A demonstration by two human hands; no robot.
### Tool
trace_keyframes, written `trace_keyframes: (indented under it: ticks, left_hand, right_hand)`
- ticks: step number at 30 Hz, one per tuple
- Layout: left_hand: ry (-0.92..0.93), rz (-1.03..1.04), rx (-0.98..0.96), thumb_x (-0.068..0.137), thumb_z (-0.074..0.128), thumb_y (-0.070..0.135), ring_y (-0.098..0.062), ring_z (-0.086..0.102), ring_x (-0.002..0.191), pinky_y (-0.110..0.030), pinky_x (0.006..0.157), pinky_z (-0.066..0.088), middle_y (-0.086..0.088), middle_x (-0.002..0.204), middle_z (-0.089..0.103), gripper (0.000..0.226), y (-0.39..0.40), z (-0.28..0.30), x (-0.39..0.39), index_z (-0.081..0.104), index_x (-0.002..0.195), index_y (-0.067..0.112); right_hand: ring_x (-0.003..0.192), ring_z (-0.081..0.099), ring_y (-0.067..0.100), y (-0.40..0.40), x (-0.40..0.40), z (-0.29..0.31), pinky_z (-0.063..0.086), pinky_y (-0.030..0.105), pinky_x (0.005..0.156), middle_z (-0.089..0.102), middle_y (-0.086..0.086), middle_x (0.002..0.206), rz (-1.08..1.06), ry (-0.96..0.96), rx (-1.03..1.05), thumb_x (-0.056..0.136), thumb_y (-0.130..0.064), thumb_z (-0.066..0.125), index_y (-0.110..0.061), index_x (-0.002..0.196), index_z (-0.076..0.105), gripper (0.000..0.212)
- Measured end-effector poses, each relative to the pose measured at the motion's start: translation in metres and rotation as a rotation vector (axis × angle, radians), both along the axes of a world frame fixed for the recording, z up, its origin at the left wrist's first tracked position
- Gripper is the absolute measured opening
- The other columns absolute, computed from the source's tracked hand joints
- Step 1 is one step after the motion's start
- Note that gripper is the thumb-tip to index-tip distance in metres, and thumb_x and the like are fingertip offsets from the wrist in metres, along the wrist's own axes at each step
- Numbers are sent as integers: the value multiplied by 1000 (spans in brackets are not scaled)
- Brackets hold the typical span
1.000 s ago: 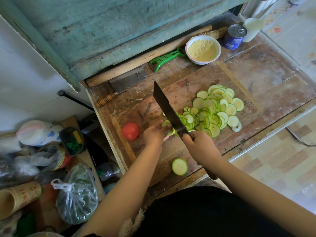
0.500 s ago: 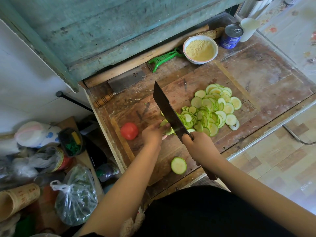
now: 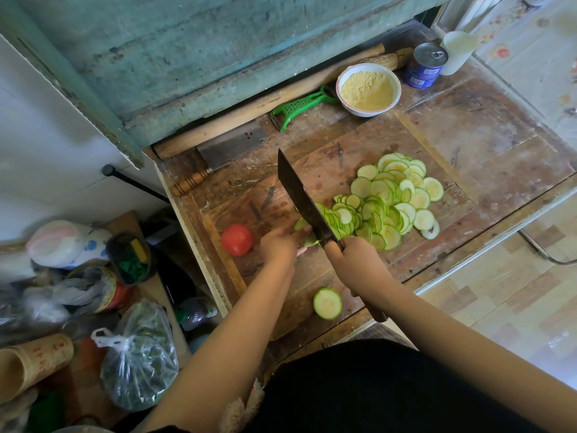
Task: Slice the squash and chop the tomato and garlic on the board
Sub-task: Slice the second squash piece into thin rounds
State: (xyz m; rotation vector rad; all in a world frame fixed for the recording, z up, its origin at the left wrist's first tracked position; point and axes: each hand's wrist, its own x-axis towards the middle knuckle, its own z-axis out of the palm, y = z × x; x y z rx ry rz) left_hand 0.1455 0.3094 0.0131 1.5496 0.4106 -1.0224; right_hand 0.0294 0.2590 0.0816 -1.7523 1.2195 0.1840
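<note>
The right hand [image 3: 356, 264] gripped the handle of a dark cleaver [image 3: 304, 200], its blade standing on the cutting board [image 3: 327, 170] at the middle of the desk [image 3: 499, 145]. The left hand [image 3: 281, 245] curled over the last stub of squash [image 3: 304, 234] against the blade. Cut slices [image 3: 393, 201] lay heaped to the right — 1 thick round [image 3: 327, 303] sat apart near the front edge. The tomato [image 3: 236, 240] rested whole by the board's left edge.
</note>
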Motion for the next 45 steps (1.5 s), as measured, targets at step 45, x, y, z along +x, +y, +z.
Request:
trace_keyframes:
  ticks: [45]
  left_hand:
    - [-1063,-1026,294,78,73,26,-29,38,123,-35,99,35,-11,130,47,58,47,-22,4,48,128,7]
  right_hand:
    - [50,36,20,14,-33,-18,32,30,51,36,10,59,-39,-93,-21,88,-25,48,-9,63,34,32]
